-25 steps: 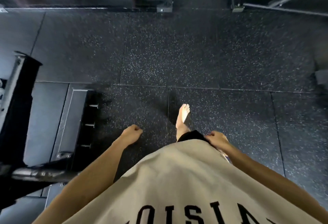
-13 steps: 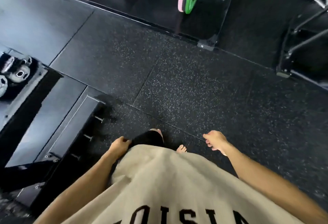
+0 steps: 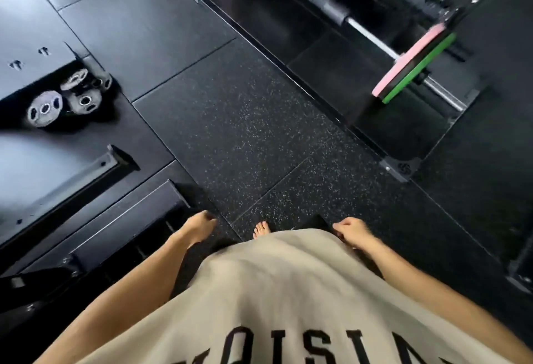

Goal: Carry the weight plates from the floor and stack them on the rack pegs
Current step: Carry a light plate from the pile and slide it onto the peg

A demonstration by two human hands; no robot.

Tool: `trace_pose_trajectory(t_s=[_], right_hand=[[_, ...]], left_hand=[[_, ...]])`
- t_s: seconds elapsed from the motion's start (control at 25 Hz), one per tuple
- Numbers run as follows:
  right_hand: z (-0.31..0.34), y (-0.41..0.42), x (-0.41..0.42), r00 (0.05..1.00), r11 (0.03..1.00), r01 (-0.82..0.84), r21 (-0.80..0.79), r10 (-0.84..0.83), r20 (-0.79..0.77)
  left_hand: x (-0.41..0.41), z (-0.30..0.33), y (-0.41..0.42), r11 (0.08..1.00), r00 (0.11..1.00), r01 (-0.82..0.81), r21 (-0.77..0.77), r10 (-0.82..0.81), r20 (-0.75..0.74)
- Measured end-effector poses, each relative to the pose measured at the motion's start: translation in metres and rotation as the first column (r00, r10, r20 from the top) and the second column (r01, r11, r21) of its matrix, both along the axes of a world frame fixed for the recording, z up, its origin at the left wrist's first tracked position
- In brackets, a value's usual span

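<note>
Between loads, I'd say: left hand and right hand hang loosely curled, carrying nothing. Small grey round metal weight plates sit stacked at the black rack, upper left. Next comes fetching another. Speckled black rubber floor lies open ahead; the platform's raised black edge borders it.

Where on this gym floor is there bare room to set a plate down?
The speckled rubber floor is bare between the lifting platform and the black rack base. It is crowded by the small grey plates and the barbell.
</note>
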State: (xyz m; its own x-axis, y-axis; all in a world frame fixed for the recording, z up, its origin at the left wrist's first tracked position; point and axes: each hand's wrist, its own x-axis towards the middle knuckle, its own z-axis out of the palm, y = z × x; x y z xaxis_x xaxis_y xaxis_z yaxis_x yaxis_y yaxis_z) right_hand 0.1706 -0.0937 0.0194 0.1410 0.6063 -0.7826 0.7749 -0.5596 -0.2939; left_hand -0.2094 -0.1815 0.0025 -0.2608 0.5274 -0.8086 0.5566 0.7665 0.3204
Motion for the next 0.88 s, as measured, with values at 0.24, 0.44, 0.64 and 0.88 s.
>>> trace_pose_trajectory(t_s=[0.24, 0.44, 0.64, 0.88], right_hand=[[-0.014, 0.178, -0.101, 0.988, 0.99, -0.141, -0.004, 0.141, -0.067], [-0.021, 0.34, -0.199, 0.876, 0.876, -0.482, -0.036, 0.481, -0.03], [-0.007, 0.476, -0.317, 0.738, 0.735, -0.674, -0.072, 0.674, -0.034], [-0.004, 0.559, -0.473, 0.445, 0.435, -0.893, -0.115, 0.891, -0.088]], left_hand=[[-0.052, 0.005, 0.122, 0.963, 0.963, -0.266, 0.051, 0.264, 0.043], [-0.081, -0.006, 0.18, 0.904, 0.908, -0.416, -0.103, 0.419, 0.008], [-0.124, 0.009, 0.238, 0.671, 0.667, -0.742, -0.017, 0.735, -0.119], [-0.176, -0.016, 0.293, 0.42, 0.429, -0.9, -0.118, 0.901, -0.062]])
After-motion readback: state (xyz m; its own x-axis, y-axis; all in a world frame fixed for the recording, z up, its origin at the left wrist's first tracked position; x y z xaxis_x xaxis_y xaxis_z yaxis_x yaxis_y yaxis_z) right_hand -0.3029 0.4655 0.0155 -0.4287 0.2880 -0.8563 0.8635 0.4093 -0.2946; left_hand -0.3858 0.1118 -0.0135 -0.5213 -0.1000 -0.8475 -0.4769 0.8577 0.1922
